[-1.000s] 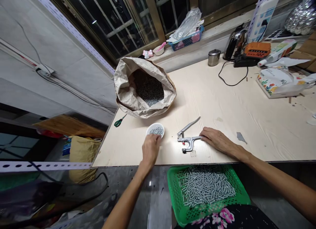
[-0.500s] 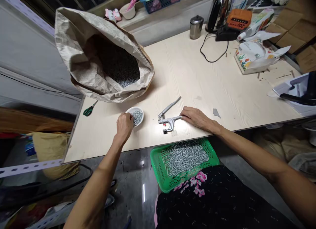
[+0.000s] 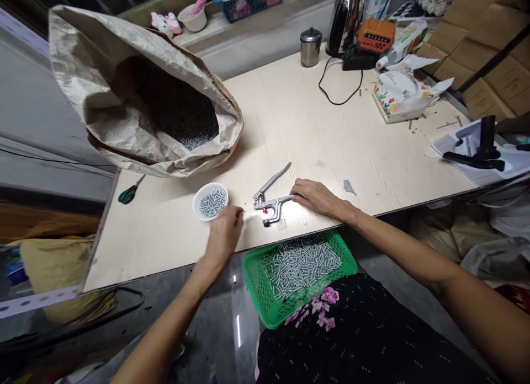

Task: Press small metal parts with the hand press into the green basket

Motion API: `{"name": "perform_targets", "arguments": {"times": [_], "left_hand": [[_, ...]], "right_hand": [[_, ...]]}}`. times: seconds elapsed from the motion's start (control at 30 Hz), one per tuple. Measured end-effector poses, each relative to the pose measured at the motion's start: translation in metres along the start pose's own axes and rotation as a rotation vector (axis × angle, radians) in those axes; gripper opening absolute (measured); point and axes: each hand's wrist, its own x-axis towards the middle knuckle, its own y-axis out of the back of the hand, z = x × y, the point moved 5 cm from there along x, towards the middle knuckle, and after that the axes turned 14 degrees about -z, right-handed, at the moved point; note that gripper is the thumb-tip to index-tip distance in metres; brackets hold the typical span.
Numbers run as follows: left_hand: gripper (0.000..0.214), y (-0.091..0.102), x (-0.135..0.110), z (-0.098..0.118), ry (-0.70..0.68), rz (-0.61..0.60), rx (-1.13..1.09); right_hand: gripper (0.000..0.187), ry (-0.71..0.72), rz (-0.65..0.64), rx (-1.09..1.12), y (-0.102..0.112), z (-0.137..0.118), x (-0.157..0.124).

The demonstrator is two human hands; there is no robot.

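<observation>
My left hand (image 3: 226, 232) is over the table's front edge, just right of a white bowl (image 3: 195, 204) of small metal pins. Its fingertips are pinched together and slightly blurred; whatever they hold is too small to make out. My right hand (image 3: 317, 197) is closed on the lower handle of grey snap pliers (image 3: 273, 203). The pliers lie on their side on the table, with the upper handle spread away, a spring at the pivot and a red tip in the jaw. Below the table edge, a green basket (image 3: 253, 287) full of similar metal pins rests against my lap.
A large woven sack (image 3: 226, 147) with metal pieces inside stands open at the back left. Green-handled scissors (image 3: 129, 193) lie at the left edge. A metal canister (image 3: 310, 47), a battery on a charger (image 3: 364, 56) and a tissue pack (image 3: 399, 94) are farther back.
My left hand has moved from the white bowl rightward toward the pliers. My right hand keeps its hold on the handle. The whole view has shifted slightly.
</observation>
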Motion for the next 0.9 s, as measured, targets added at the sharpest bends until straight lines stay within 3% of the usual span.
{"name": "perform_targets", "arguments": {"times": [0.13,0.3,0.37,0.47,0.53,0.6,0.7,0.9], "left_hand": [[0.023,-0.028,-0.011,0.02,-0.05,-0.139,0.171],[0.027,-0.034,-0.013,0.015,0.047,-0.266,0.257],[0.022,-0.03,-0.012,0.01,0.065,-0.219,0.091],[0.014,-0.028,-0.007,0.0,0.116,-0.105,-0.474],[0.024,-0.033,-0.003,-0.004,0.176,-0.074,-0.899],[0.034,-0.04,0.001,-0.004,0.223,-0.064,-1.173],[0.037,-0.047,0.003,0.0,0.259,-0.068,-1.279],[0.035,-0.055,0.005,0.0,0.29,-0.122,-1.248]], "right_hand": [[0.019,0.014,0.037,0.004,-0.002,0.0,0.0],[0.02,0.025,0.067,0.008,-0.004,0.001,0.001],[0.02,0.03,0.081,0.006,-0.003,0.0,0.001],[0.023,0.04,0.1,-0.021,-0.004,-0.002,0.001],[0.026,0.057,0.109,-0.083,-0.007,-0.005,0.001],[0.028,0.078,0.113,-0.177,-0.01,-0.009,0.0],[0.029,0.096,0.128,-0.315,-0.015,-0.013,-0.002],[0.029,0.114,0.127,-0.382,-0.021,-0.015,0.0]]}}
